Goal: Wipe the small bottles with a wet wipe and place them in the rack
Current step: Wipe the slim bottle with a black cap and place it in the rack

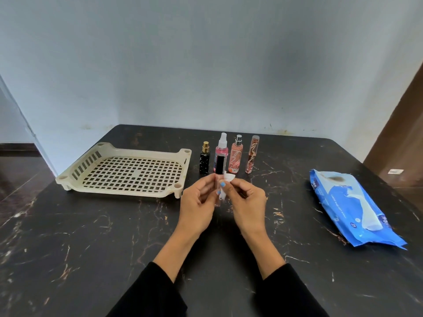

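Black sleeves lead to both hands: left hand (198, 203) grips an upright black-capped bottle (219, 177), right hand (246, 199) pinches the wet wipe (225, 187) against it; rack (128, 171) lies left, nearer the left hand.

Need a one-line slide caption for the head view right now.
Both hands wipe a black-capped bottle with a wet wipe; four bottles wait beside the rack.

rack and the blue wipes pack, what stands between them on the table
In the head view, four small bottles stand in a row between the rack and the wipes pack; nearer, both hands hold a fifth.
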